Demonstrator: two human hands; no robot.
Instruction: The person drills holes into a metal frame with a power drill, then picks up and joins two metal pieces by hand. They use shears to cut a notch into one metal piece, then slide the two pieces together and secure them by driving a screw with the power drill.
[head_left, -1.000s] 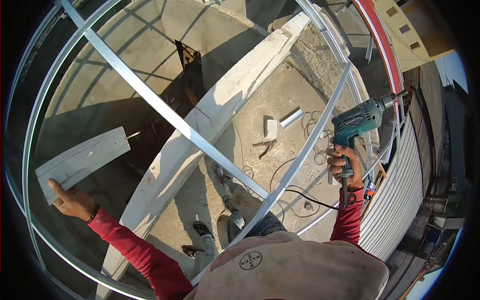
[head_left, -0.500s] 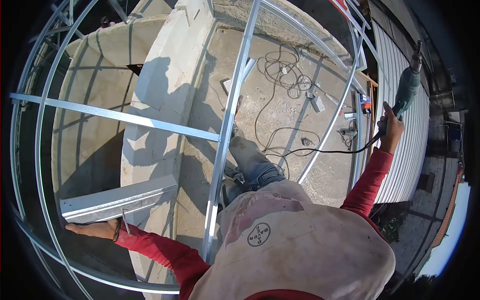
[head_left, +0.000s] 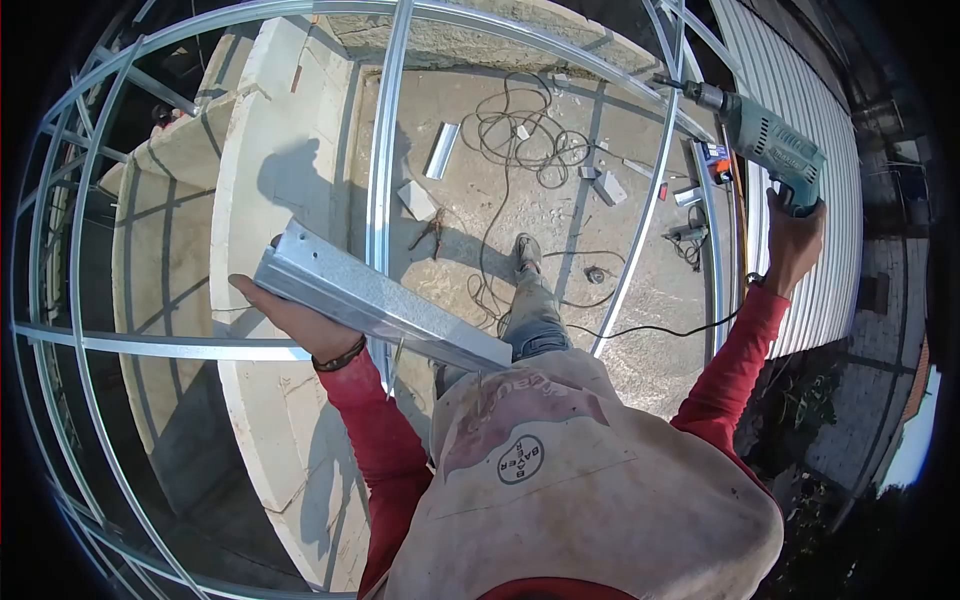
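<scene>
My left hand (head_left: 305, 325) is wrapped round the near side of a short metal channel (head_left: 375, 302), which slants from the concrete ledge's side down toward my shirt. A thin rod shows beside my left wrist. Out to the right, my right hand (head_left: 796, 238) grips the handle of a green power drill (head_left: 770, 140). The drill's bit points left, near the metal frame bars. From the drill a black cable runs down past my right wrist and across to the left. An upright metal beam (head_left: 385, 150) stands behind the channel.
Metal frame bars (head_left: 200, 346) cross on the left, above a concrete ledge (head_left: 245, 210). On the floor (head_left: 450, 95) below lie pliers (head_left: 428, 236), a coiled cable (head_left: 545, 150), a metal offcut (head_left: 441, 150) and another power tool (head_left: 688, 236). Corrugated roofing (head_left: 825, 260) lies at the right.
My left hand has brought the channel rightward, closer to my body. The drill has turned from pointing up to pointing left. The view has shifted, and one foot now shows on the floor.
</scene>
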